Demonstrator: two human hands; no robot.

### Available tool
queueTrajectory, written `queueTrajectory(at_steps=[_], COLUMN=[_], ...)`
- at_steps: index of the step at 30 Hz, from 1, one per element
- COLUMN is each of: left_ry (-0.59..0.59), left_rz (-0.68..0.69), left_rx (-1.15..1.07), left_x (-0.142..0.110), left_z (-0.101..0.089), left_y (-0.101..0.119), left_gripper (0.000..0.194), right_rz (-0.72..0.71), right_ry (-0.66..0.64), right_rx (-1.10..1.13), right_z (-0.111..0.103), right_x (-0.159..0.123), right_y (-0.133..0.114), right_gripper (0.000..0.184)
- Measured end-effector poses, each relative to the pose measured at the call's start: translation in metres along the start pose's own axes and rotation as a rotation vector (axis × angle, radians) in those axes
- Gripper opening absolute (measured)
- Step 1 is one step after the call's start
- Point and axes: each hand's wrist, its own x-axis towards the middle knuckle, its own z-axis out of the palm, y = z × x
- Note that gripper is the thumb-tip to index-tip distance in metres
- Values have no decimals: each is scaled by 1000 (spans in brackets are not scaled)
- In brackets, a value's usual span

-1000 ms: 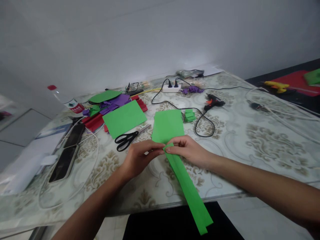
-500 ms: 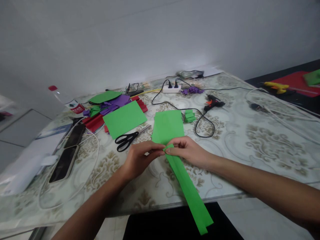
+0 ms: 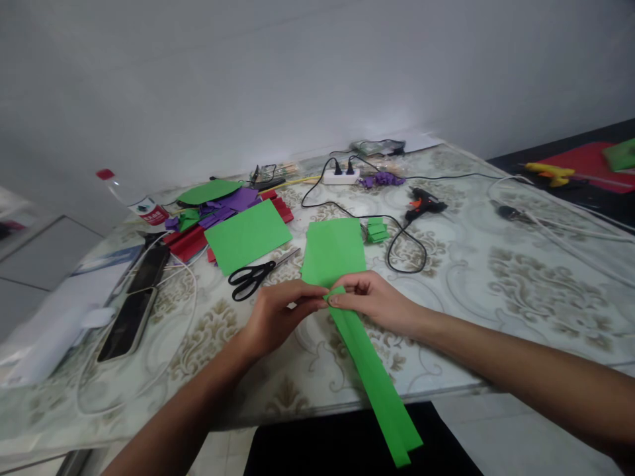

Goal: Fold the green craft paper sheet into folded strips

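A long folded strip of green paper (image 3: pixel 373 377) slants from my fingertips down past the table's front edge, over my lap. My left hand (image 3: pixel 282 311) pinches its upper end from the left, thumb and forefinger pressed together. From the right, my right hand (image 3: pixel 374 301) grips the same end with its thumb on top and fingers curled beneath. Just beyond my hands lies a stack of green paper sheets (image 3: pixel 335 248). Black-handled scissors (image 3: pixel 253 276) rest to the left, beside another green sheet (image 3: pixel 248 237).
Small folded green pieces (image 3: pixel 377 229) and a black glue gun (image 3: pixel 424 203) lie on the right, its cord looping nearby. A power strip (image 3: pixel 340 176) sits at the back. Leftward are red and purple papers (image 3: pixel 233 203), a phone (image 3: pixel 127 325) and a bottle (image 3: pixel 149 210).
The lower end of the green strip has shifted very slightly. Both hands keep their pinch at the same spot.
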Motion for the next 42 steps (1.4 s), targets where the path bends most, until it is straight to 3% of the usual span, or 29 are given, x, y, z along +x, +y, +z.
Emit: queueTrajectory(at_steps=[28,35,42], left_ry=[-8,-2,-157], left_rz=[1,-145,-262], left_rx=[-9,-77,-142], left_x=[0,0,-1], left_z=[0,-6,0], left_y=[-1,-3,5], left_gripper=[13,18,30], right_rz=[3,6,10], right_ry=[-9,15,-11], right_rx=[0,8,-9], right_z=[1,-1,1], right_x=[-1,0,-1], right_y=[-3,0,-2], right_gripper=[41,40,42])
